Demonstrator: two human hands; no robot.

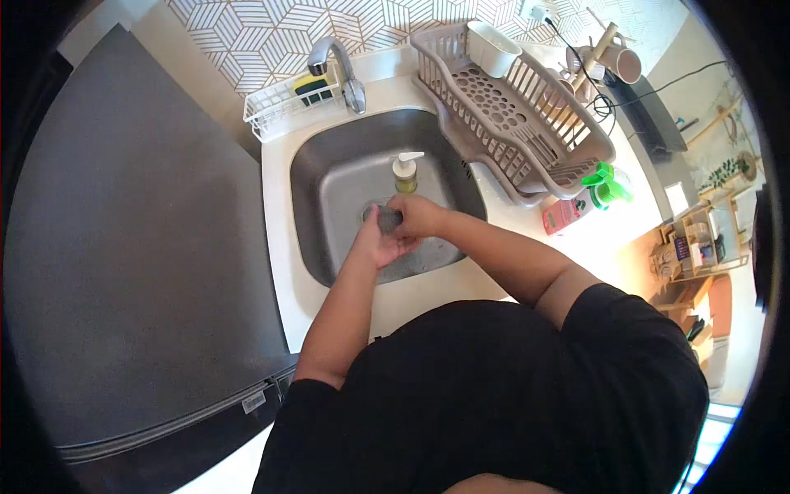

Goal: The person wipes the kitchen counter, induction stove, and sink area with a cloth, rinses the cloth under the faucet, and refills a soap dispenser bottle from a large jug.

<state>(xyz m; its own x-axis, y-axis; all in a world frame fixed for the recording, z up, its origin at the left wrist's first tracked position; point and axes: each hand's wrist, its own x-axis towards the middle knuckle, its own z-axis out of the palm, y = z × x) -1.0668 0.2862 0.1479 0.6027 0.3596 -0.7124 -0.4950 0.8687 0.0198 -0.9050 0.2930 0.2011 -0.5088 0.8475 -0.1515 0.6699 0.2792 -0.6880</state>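
Black short-sleeved shirt fabric fills 5 to 6 o'clock. At 9 o'clock stands a dark grey, flat-faced appliance, then a cream-white table around a square grey metal sink. Toward 1 o'clock sits a taupe plastic dish rack bearing a white oblong container. At 11 o'clock are a white wire caddy and a curved chrome tap. Over the sink, the left hand and right hand close together around a small dark grey object, largely covered by fingers. Just beyond, at their 12 o'clock, a clear pump bottle with a white top stands in the sink, unheld. Handling seems midway: the object is already in the grasp but not yet set down; no water stream shows, and whether it has been cleaned cannot be told.
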